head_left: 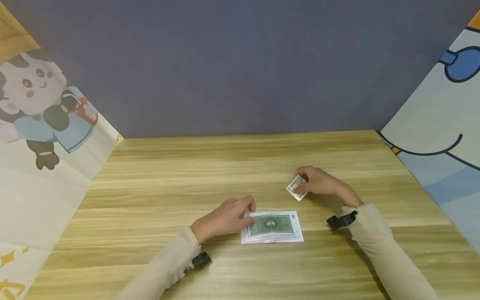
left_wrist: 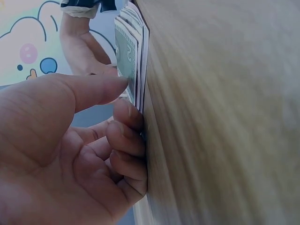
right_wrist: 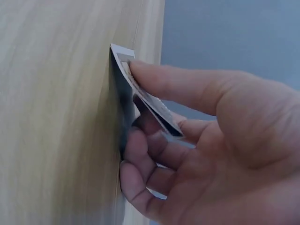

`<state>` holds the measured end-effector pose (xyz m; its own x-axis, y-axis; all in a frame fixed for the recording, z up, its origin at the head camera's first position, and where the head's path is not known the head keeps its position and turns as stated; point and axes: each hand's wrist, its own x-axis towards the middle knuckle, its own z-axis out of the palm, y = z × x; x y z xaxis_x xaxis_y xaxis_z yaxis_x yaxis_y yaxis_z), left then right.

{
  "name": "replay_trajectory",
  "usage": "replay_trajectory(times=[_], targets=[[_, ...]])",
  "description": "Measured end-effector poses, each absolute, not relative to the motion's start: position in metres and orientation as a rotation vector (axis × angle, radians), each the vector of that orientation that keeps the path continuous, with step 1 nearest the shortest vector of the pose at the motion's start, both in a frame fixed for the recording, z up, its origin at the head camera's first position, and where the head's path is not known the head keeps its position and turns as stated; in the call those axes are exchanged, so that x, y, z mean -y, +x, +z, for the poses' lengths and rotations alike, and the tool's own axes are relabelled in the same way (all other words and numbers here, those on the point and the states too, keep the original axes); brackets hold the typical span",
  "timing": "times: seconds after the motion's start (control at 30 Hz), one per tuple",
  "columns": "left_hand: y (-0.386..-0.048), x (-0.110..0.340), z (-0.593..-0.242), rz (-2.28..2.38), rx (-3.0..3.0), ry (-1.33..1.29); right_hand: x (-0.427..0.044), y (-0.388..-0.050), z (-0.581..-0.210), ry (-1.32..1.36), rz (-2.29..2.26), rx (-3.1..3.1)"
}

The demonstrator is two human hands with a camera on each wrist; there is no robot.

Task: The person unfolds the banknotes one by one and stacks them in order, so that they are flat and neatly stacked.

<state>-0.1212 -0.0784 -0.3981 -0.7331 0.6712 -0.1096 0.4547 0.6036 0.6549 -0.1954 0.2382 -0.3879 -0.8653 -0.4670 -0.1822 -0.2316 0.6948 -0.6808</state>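
A small stack of paper play money (head_left: pixel 277 238) lies flat on the table, a green bill marked 2 (head_left: pixel 271 227) on top. My left hand (head_left: pixel 226 216) is at the stack's left end. In the left wrist view its thumb (left_wrist: pixel 101 89) rests on the green bill, and the curled fingers (left_wrist: pixel 126 140) are at the stack's edge. Further back and to the right, my right hand (head_left: pixel 318 182) pinches a pale, pattern-printed paper note (head_left: pixel 296 183). That note (right_wrist: pixel 124 51) tilts in the right wrist view, thumb on its printed face; the hand covers part of it.
The wood-grain table (head_left: pixel 180 175) extends around both hands. A dark grey-blue panel (head_left: pixel 240 71) stands along its far edge. Cartoon-printed walls rise at the left (head_left: pixel 48 121) and right (head_left: pixel 442 121). Each wrist wears a black strapped device (head_left: pixel 341 221).
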Motion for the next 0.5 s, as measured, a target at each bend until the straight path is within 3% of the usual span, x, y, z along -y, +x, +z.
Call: replay_trajectory(times=[0.5], targets=[[-0.1218,0.0789,-0.3975,0.891,-2.491,0.917,-0.2355,-0.1951,-0.3797,-0.659,-1.115,-2.496]])
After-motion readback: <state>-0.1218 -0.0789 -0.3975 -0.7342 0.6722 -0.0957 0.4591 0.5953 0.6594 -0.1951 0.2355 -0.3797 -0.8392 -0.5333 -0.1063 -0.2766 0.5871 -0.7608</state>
